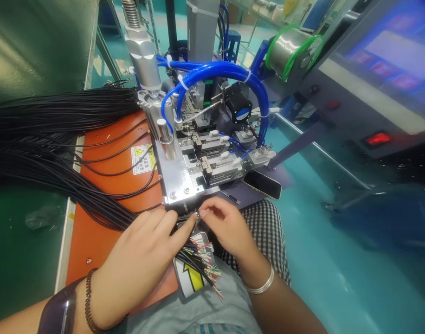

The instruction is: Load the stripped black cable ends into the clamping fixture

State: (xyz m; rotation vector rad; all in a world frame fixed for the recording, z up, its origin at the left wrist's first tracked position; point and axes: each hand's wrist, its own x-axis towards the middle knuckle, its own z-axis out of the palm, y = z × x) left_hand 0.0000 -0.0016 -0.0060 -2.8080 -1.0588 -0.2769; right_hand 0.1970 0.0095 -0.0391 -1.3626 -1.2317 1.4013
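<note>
Left hand (143, 260) rests on black cable bundle (104, 211), fingers curled, forefinger extended. Right hand (224, 227) pinches small connector (197, 215) at fingertips, just below metal fixture (195, 162) front edge.

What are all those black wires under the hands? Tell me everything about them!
The black wires are a thick bundle of thin, shiny cables that look plastic-coated. They fan in from the far left, cross the orange plate and gather beneath the left hand, which presses on them. A few loop loose near the yellow warning sticker. Their ends stick out toward the person's lap, stripped to show tiny coloured strands in red, green and white. The right hand pinches at the machine's front edge beside them.
</note>
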